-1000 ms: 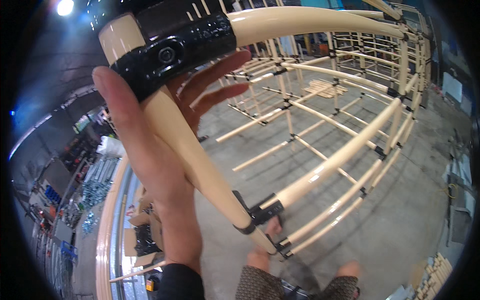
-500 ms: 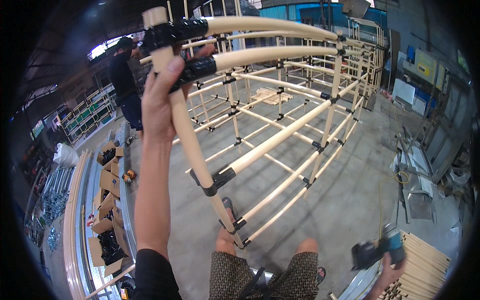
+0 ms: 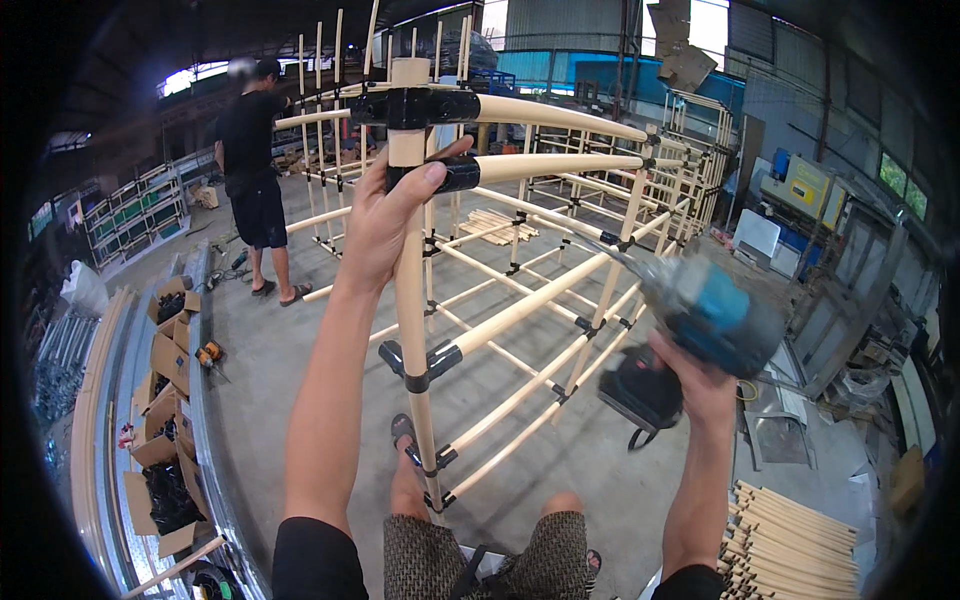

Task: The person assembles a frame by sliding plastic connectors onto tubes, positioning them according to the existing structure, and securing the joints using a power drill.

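Note:
My left hand [image 3: 390,205] is wrapped round a beige upright pipe [image 3: 411,290], just below two black pipe joints [image 3: 428,105] near its top. From these joints, beige crosspipes [image 3: 560,163] run back into a large pipe frame [image 3: 520,310]. Lower on the same upright sits another black joint [image 3: 416,382]. In my right hand [image 3: 695,380] is a teal and black cordless drill [image 3: 715,310], gripped by its handle and blurred by motion. Its long bit points up and left toward the frame, apart from the joints my left hand is near.
Another person [image 3: 255,170] in black stands behind the frame at the left. Cardboard boxes [image 3: 165,490] of black joints line the left side, with an orange drill [image 3: 209,352] beside them. A stack of beige pipes [image 3: 795,545] lies at lower right.
The drill in my right hand has risen from the lower right up toward the frame. My left hand still grips the upright, which now appears straighter and farther right as the view has shifted.

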Motion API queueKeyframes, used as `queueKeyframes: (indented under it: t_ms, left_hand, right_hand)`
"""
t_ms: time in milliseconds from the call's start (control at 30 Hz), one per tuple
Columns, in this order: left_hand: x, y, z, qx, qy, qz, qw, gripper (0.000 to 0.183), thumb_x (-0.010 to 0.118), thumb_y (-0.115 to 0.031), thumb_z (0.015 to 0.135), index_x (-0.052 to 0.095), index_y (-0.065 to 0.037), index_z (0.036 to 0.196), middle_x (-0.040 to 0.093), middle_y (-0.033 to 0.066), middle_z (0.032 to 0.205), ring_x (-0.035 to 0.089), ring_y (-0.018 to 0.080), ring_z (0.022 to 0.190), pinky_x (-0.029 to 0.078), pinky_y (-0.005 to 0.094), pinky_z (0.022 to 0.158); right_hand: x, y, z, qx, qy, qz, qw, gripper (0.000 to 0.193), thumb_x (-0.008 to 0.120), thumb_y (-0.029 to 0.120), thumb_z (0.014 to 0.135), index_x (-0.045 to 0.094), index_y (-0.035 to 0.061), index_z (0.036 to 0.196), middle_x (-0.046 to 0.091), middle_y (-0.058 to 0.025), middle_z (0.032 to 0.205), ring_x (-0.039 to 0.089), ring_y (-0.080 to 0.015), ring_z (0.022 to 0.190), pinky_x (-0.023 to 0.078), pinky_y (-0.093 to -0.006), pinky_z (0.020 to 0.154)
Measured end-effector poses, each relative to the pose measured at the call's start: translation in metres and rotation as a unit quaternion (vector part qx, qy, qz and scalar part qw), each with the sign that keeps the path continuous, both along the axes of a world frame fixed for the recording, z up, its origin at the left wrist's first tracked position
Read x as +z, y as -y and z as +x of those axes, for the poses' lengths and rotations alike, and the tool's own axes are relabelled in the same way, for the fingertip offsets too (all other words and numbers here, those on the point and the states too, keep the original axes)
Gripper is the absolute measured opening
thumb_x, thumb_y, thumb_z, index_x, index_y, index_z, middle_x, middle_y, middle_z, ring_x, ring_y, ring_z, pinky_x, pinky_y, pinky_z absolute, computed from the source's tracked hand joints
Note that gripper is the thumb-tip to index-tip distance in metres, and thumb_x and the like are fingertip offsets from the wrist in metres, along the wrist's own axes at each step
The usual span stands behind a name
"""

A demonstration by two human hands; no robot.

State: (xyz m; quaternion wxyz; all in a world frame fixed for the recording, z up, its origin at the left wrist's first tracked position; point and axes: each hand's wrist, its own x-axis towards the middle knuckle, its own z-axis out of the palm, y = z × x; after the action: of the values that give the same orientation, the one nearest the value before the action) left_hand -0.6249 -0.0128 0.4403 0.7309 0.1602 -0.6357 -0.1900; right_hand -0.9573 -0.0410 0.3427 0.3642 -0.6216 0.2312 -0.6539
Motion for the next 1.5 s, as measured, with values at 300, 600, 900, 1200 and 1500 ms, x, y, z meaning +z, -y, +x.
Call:
queueKeyframes:
  t_ms: [300,600,900,1200,1500]
  left_hand:
    - [-0.003,0.001,0.003,0.026,0.018,0.015,0.999,0.047,0.067,-0.019,0.091,0.054,0.002,0.131,0.065,0.0163,0.123,0.061,0.0214,0.115,0.043,0.033,0.105]
    - [-0.001,0.002,0.005,0.041,0.022,-0.027,0.999,0.042,0.064,-0.022,0.094,0.056,0.002,0.127,0.067,0.015,0.117,0.064,0.019,0.109,0.047,0.0326,0.1]
    - [0.008,-0.009,0.003,0.062,0.013,-0.003,0.998,0.041,0.058,-0.031,0.1,0.061,0.004,0.12,0.07,0.0157,0.108,0.067,0.0167,0.099,0.052,0.0272,0.089]
    - [0.016,-0.011,-0.005,0.019,-0.062,0.009,0.998,0.043,0.064,-0.038,0.096,0.069,0.004,0.098,0.071,0.014,0.089,0.07,0.017,0.085,0.055,0.0263,0.08]
    - [0.014,-0.011,-0.004,0.066,-0.086,0.006,0.994,0.041,0.068,-0.039,0.092,0.073,0.002,0.087,0.072,0.0125,0.084,0.068,0.0131,0.076,0.053,0.0239,0.073]
  right_hand:
    - [0.117,-0.019,0.086,-0.008,-0.127,-0.098,0.987,0.016,0.081,0.015,0.079,0.069,0.0047,0.084,0.062,-0.0002,0.07,0.055,-0.0081,0.057,0.043,-0.0245,0.055]
    - [0.126,-0.01,0.084,0.032,-0.108,-0.089,0.99,0.018,0.082,0.012,0.078,0.068,0.003,0.085,0.064,-0.0033,0.071,0.057,-0.0089,0.057,0.044,-0.0226,0.054]
    - [0.126,-0.009,0.084,0.024,-0.133,-0.089,0.987,0.02,0.083,0.016,0.078,0.068,0.0044,0.085,0.064,-0.0015,0.07,0.057,-0.0084,0.057,0.045,-0.0227,0.055]
    - [0.083,0.046,0.047,-0.246,-0.312,-0.441,0.805,0.05,0.08,0.033,0.082,0.062,0.0042,0.119,0.065,-0.0087,0.112,0.061,-0.0204,0.102,0.047,-0.0327,0.093]
    - [0.151,0.012,0.062,-0.083,-0.311,-0.252,0.913,0.029,0.082,0.027,0.08,0.073,0.0055,0.098,0.063,0.002,0.071,0.056,-0.0073,0.061,0.046,-0.0252,0.059]
